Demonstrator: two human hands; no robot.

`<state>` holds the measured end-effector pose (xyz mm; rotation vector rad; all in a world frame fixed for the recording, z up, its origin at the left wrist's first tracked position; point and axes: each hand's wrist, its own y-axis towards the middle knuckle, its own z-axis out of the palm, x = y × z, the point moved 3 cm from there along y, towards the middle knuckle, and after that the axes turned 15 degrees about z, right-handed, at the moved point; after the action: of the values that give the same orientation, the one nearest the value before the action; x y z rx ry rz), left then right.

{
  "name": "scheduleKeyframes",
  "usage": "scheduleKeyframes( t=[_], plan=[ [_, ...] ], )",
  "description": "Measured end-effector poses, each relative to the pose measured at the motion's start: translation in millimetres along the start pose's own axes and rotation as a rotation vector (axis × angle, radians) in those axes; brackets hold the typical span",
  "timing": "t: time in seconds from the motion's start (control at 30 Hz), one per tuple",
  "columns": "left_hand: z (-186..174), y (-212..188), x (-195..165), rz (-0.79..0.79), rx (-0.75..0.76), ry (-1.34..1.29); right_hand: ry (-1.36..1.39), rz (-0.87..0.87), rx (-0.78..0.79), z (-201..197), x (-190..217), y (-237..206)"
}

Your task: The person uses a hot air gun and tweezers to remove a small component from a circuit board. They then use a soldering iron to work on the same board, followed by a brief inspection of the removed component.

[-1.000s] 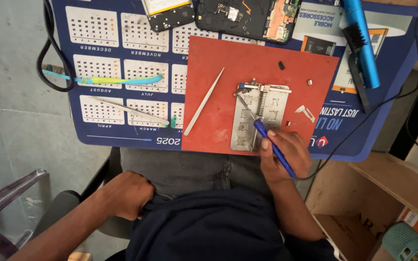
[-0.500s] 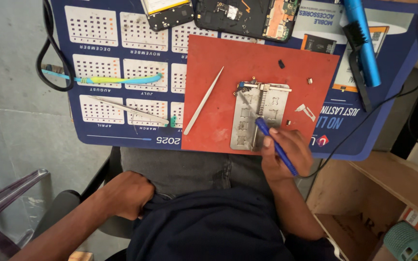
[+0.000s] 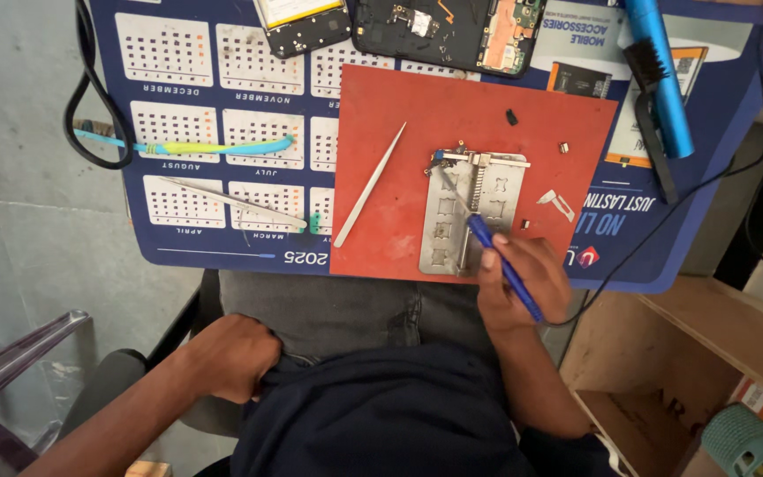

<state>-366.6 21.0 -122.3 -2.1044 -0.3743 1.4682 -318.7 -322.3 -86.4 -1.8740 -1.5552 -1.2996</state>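
Your right hand (image 3: 518,281) pinches the blue-handled tool (image 3: 496,256) like a pen, its tip at the top left corner of the metal fixture plate (image 3: 474,212) on the red mat (image 3: 452,141). Keep that wrist planted and press lightly. Your left hand (image 3: 227,355) (closed at your lap, holding nothing I can see) could steady the plate; 1 slip scatters small parts.

The right hand (image 3: 523,278) grips a blue-handled screwdriver (image 3: 505,265), its tip on the far left corner of a metal holding fixture (image 3: 465,212) on a red mat (image 3: 399,150). The left hand (image 3: 227,358) rests closed at the lap, near the dark shirt's hem. White tweezers (image 3: 368,187) lie left of the fixture
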Motion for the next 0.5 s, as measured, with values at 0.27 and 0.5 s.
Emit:
scheduleKeyframes(
  t=[0.27, 0.5],
  plan=[
    [-1.2, -0.4, -0.5, -0.001, -0.027, -0.014, 0.001, 0.021, 0.007, 0.3, 1.1, 0.0],
    [-1.9, -0.1, 0.1, 0.01, -0.023, -0.016, -0.01, 0.004, 0.001, 0.6, 3.2, 1.1]
  ],
)
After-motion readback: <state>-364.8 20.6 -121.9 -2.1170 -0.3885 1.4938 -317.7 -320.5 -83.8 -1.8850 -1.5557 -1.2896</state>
